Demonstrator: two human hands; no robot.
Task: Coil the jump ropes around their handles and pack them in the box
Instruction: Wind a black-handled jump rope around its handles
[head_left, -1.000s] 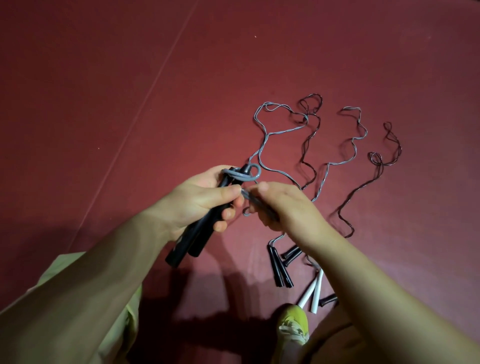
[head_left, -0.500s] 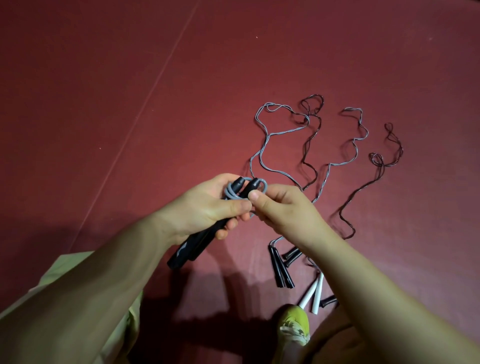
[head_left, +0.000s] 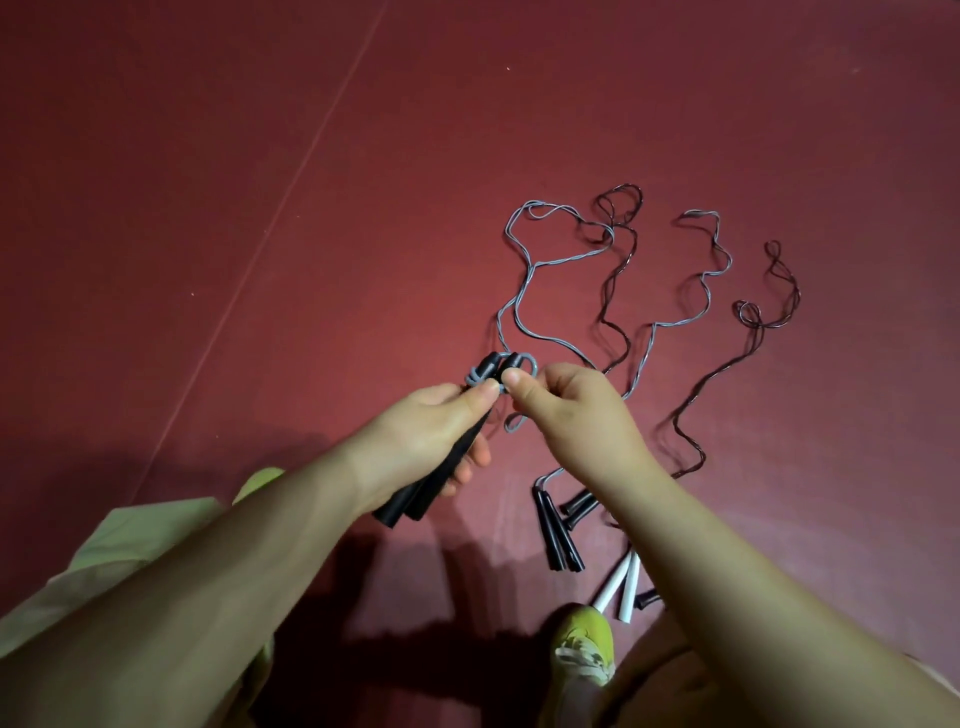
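Note:
My left hand (head_left: 441, 426) grips a pair of black handles (head_left: 441, 478) held side by side, tips pointing away from me. A grey rope (head_left: 524, 291) is looped around the handles' far end and trails off across the floor. My right hand (head_left: 571, 415) pinches that grey rope right beside the handle tips, thumb against the coil. No box is in view.
On the dark red floor (head_left: 260, 208) lie more ropes: a dark one (head_left: 623, 280), a grey one (head_left: 711, 270) and another dark one (head_left: 727, 374). Black handles (head_left: 556, 535) and white handles (head_left: 623, 587) lie near my yellow-green shoe (head_left: 584, 644).
Both hands have lifted farther from me, and the handles stand more upright. My right hand has brought the grey rope around the handle tips, tightening the loop there.

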